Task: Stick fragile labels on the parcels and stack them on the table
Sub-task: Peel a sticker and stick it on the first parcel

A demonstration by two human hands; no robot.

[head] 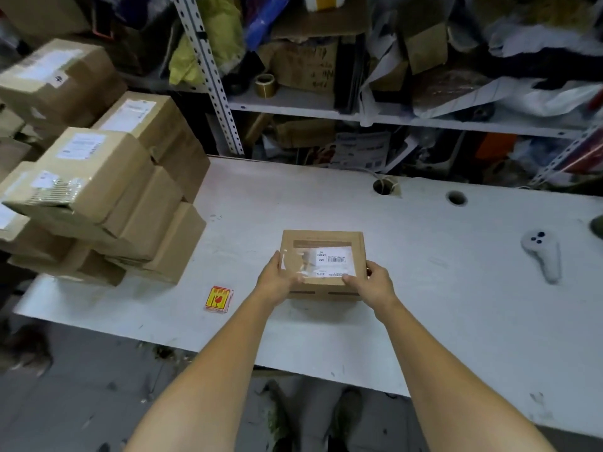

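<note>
Gripping a small cardboard parcel [323, 243] by its two near corners, the person holds it flat at the middle of the white tabletop [424, 305]. Whether its base quite touches the surface cannot be told. The left hand [279, 282] clasps the parcel's left near corner, thumb lying on the top face and fingers wrapped round the side. The right hand [375, 283] clasps the right near corner the same way. A white shipping label [336, 259] with a barcode lies under clear film on the parcel's top.

Left of the parcel and slightly nearer the person, well apart from it, lies a small pad of red-and-yellow fragile labels [219, 299]. Farther left of the parcel stands a stack of brown cardboard boxes [107, 197], several bearing white labels. Far to the parcel's right a grey handheld controller [543, 256] rests on the tabletop. Beyond the parcel are two round holes [385, 186] in the tabletop, and behind those a cluttered metal shelf [293, 107] carrying a roll of tape [266, 84].
</note>
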